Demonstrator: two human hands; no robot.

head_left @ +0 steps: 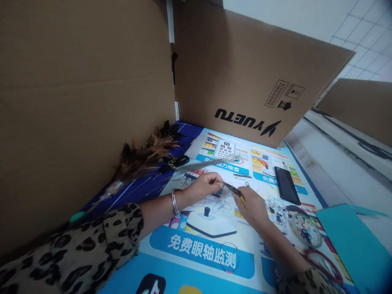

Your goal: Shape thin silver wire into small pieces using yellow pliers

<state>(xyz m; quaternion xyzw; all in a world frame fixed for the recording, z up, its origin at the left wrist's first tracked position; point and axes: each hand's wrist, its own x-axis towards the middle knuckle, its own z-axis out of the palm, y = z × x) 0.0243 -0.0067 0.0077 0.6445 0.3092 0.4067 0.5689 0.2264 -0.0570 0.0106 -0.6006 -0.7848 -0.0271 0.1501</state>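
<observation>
My right hand [253, 207] is closed round pliers [233, 189] with yellow-and-black handles, their dark jaws pointing left. At the tip of those jaws, my left hand [203, 188] pinches what looks like a thin wire; it is too fine to make out fully. Below and between the hands, thin looped wire [222, 205] lies on the printed sheet. Just beyond them stretches a long bundle of straight, thin metal wires [211, 163]. A few short dark pieces [242, 176] lie past the pliers.
Tall cardboard panels [245, 69] enclose the left and back. Brown feathers [143, 153] lie by the left panel, near a black key fob [180, 161]. To the right are a black phone [287, 185], tangled wire pieces [275, 208], a clear round roll [306, 230], a red ring [324, 263] and a teal sheet [352, 241].
</observation>
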